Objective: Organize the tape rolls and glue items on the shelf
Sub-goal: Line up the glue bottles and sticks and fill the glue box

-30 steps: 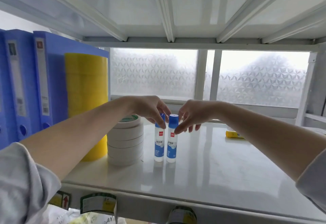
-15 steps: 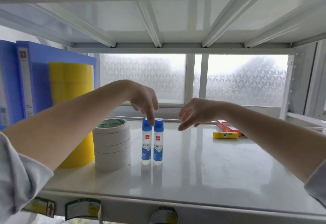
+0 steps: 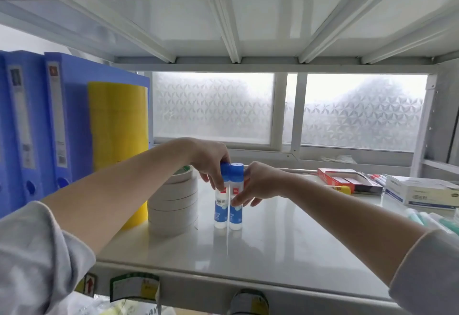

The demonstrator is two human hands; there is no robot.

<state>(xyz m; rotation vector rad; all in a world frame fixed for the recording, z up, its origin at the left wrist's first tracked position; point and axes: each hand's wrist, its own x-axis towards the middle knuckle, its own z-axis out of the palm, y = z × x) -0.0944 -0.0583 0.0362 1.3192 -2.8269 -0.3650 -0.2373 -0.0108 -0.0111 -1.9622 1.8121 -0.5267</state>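
Two clear glue bottles with blue caps stand upright, side by side, in the middle of the white shelf (image 3: 285, 247). My left hand (image 3: 211, 160) grips the left glue bottle (image 3: 220, 211) near its cap from above. My right hand (image 3: 258, 184) pinches the right glue bottle (image 3: 236, 215) at its upper body. Just left of them is a stack of white tape rolls (image 3: 173, 205), and behind that a tall stack of yellow tape rolls (image 3: 116, 136).
Blue file binders (image 3: 64, 121) stand at the far left. At the right lie a red box (image 3: 345, 179), a yellow glue stick (image 3: 341, 188), a white carton (image 3: 422, 194) and several markers. A frosted window closes the back; the upper shelf hangs low overhead.
Both hands had lifted off the glue bottles half a second ago; now they have come back down and hold them, lower on the bottles. The camera shifted slightly left.
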